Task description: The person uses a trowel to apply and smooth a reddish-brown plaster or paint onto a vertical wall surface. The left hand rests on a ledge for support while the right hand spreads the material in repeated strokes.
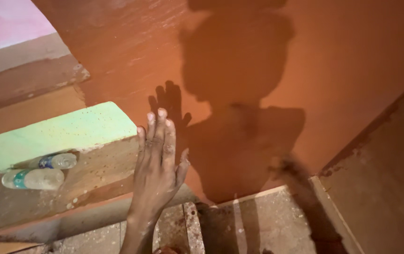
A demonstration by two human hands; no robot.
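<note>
My left hand [157,164] is raised with its back toward me, fingers straight and close together, thumb out to the right. It holds nothing. Pale dust covers the fingers. The hand is at or just in front of the orange-red painted wall [352,56]; whether it touches the wall I cannot tell. Its shadow falls on the wall just above the fingertips, beside the shadow of my head and shoulders. My right hand is out of sight.
Two clear plastic bottles, a large one [33,178] and a smaller one [58,161], lie on a dusty ledge at the left. A pale green slab [70,129] lies above them. Speckled floor tiles [258,226] run along the bottom, and a brown wall [390,178] rises at the right.
</note>
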